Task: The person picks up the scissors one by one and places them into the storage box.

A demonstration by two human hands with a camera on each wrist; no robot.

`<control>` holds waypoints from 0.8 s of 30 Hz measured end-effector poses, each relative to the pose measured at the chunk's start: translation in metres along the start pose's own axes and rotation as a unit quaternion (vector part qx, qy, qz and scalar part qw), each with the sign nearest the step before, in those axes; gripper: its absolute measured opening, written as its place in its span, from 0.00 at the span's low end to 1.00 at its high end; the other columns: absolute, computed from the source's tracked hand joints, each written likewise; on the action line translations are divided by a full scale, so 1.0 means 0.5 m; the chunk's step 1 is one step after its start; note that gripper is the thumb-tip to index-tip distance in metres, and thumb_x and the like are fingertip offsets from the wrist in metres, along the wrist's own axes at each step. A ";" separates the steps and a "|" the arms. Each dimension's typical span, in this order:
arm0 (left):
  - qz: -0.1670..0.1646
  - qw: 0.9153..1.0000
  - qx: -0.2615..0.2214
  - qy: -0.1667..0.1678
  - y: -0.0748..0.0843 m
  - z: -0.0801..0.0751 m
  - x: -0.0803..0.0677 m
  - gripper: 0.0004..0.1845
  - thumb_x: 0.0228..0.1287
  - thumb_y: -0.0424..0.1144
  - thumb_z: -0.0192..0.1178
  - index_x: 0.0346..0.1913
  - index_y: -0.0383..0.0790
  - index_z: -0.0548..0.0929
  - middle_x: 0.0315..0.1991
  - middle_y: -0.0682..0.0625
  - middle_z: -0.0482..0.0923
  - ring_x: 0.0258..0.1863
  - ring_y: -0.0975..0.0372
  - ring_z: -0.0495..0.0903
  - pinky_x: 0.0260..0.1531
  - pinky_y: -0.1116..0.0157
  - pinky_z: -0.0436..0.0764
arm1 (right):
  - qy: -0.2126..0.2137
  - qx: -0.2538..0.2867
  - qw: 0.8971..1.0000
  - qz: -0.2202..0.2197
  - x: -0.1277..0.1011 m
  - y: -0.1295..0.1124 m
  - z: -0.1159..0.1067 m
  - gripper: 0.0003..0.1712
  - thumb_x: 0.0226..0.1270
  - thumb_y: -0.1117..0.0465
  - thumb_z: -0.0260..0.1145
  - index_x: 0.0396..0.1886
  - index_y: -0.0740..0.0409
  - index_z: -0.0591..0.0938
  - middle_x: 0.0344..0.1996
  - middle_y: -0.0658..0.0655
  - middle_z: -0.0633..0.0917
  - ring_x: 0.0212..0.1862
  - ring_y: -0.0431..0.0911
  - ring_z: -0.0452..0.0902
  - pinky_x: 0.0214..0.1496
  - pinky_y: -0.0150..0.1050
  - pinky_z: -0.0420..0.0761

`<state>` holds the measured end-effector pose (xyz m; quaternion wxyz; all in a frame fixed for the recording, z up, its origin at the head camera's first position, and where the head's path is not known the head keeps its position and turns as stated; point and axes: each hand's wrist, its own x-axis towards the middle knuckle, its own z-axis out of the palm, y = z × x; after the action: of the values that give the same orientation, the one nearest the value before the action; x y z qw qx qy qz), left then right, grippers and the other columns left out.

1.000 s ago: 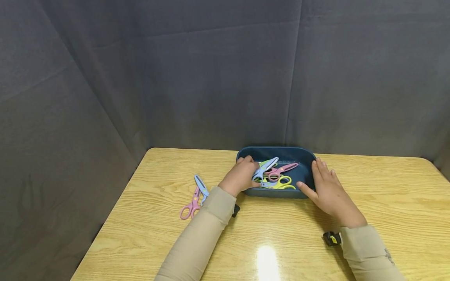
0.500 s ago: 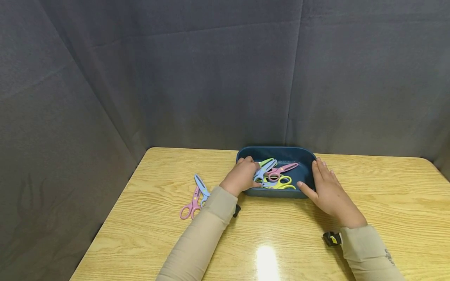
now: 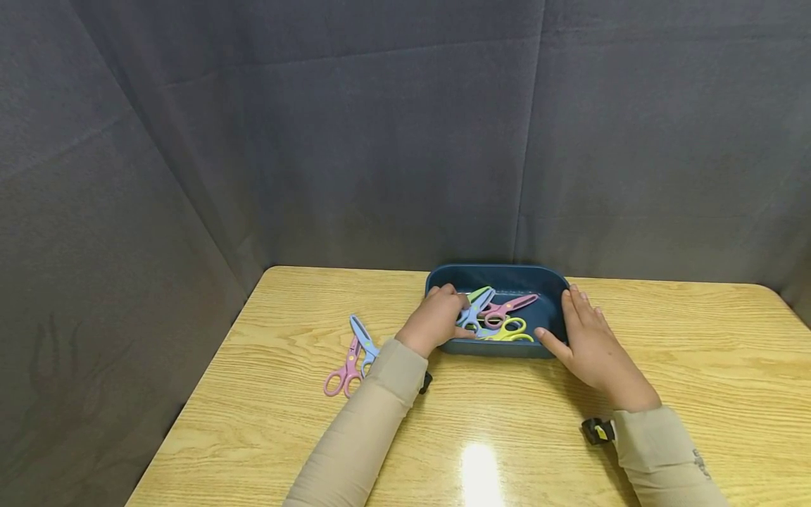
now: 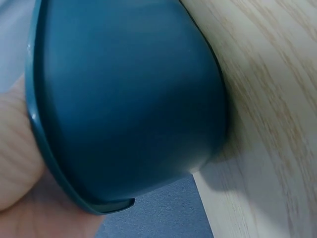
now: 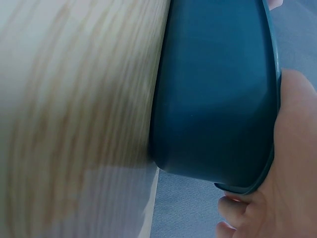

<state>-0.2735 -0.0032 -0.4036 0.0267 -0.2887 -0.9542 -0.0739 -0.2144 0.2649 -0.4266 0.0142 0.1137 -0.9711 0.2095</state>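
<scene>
Grey curtains backed the tabletop (image 3: 507, 436); the left hand (image 3: 436, 318), apparently gripping blue scissors (image 3: 474, 310), had lowered them into the tub (image 3: 500, 276), the right hand (image 3: 589, 345) open against its side.

Both arms wear long beige fabric sleeves (image 3: 364, 429); a small black wrist-mounted camera unit (image 3: 598, 430) has a yellow marking.

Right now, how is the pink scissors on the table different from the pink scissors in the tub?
The pink scissors on the table lies outside the blue tub, left of the left hand; the pink scissors in the tub lies between both hands. The table pair crosses a blue pair only; the tub pair sits among several pairs. The table pair points away from the person; the tub pair points right. Both are small and pink.
</scene>
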 end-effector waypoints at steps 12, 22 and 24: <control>-0.005 1.000 -0.007 -0.001 0.000 0.004 0.000 0.29 0.56 0.58 0.73 0.56 0.44 0.86 0.49 0.48 0.82 0.47 0.59 0.74 0.54 0.65 0.72 | 0.000 0.001 1.000 -0.003 0.000 0.002 0.000 0.57 0.77 0.33 0.50 0.78 0.77 0.43 0.78 0.76 0.41 0.79 0.69 0.34 0.77 0.64 0.39; -0.012 0.999 -0.042 0.020 -0.004 0.011 -0.006 0.30 0.57 0.59 0.71 0.58 0.45 0.85 0.49 0.48 0.80 0.45 0.58 0.73 0.52 0.64 0.74 | -0.004 0.002 1.000 -0.005 0.001 0.003 0.001 0.57 0.77 0.33 0.50 0.78 0.76 0.42 0.79 0.75 0.39 0.79 0.69 0.34 0.77 0.64 0.38; -0.018 0.998 -0.055 0.024 -0.005 0.012 -0.008 0.31 0.58 0.59 0.71 0.60 0.44 0.84 0.51 0.47 0.79 0.47 0.58 0.73 0.54 0.64 0.74 | -0.005 0.002 1.000 -0.003 0.001 0.003 0.001 0.57 0.77 0.33 0.49 0.78 0.76 0.42 0.79 0.74 0.39 0.79 0.68 0.34 0.77 0.63 0.38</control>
<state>-0.2714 -0.0065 -0.4103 0.0319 -0.2710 -0.9527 -0.1336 -0.2152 0.2658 -0.4276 0.0095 0.1177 -0.9705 0.2104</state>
